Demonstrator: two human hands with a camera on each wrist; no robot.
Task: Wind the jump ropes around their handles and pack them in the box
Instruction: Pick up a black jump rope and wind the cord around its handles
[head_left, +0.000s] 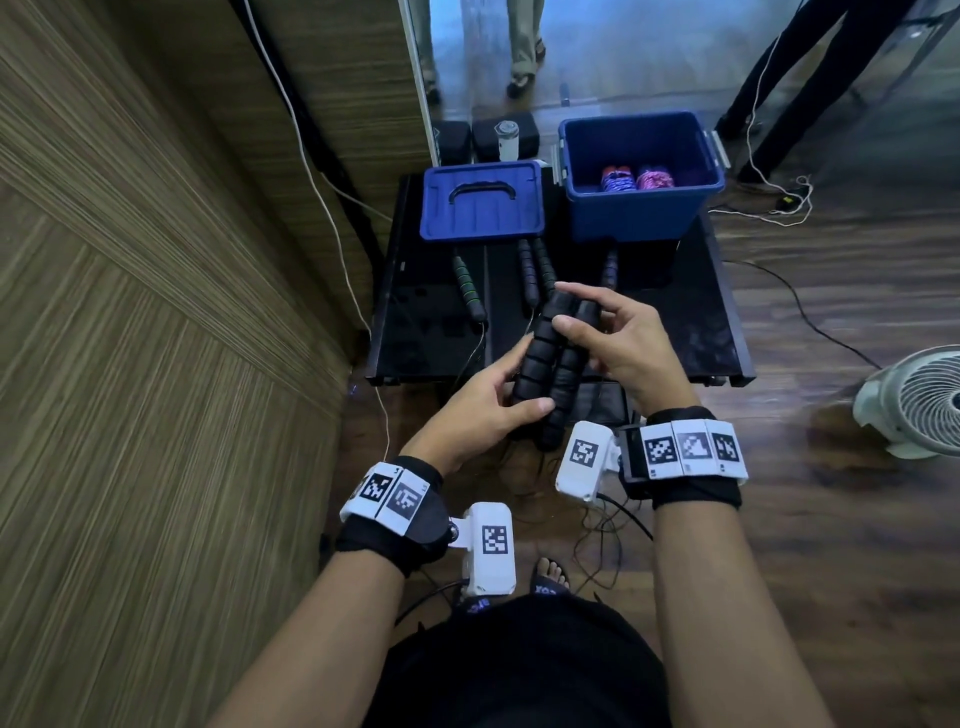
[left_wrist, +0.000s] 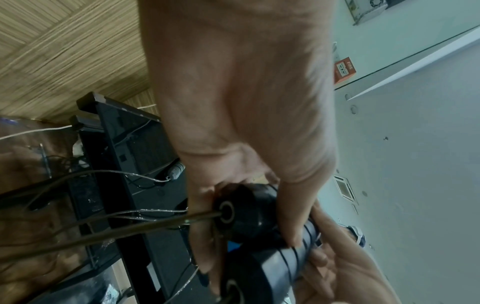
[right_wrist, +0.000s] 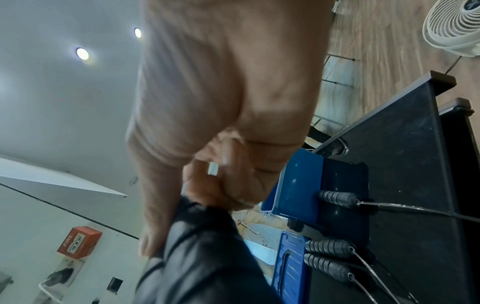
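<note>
Both hands hold a pair of black ribbed jump-rope handles (head_left: 545, 364) side by side above the near edge of the black table (head_left: 415, 332). My left hand (head_left: 488, 400) grips their lower ends (left_wrist: 241, 214), where the thin cable (left_wrist: 103, 230) leaves and hangs down. My right hand (head_left: 597, 332) wraps the upper ends (right_wrist: 197, 246), thumb across them. The open blue box (head_left: 641, 171) stands at the table's back right and holds two wound ropes (head_left: 636, 179). On the table lie a green-striped handle (head_left: 465, 283), two black handles (head_left: 537, 270) and another handle (head_left: 610, 267).
The blue lid (head_left: 480, 200) lies flat at the back left of the table. A wooden wall (head_left: 156, 312) runs along the left. A white fan (head_left: 914, 400) stands on the floor at right. Cables trail over the floor, and people's legs (head_left: 524, 47) show beyond.
</note>
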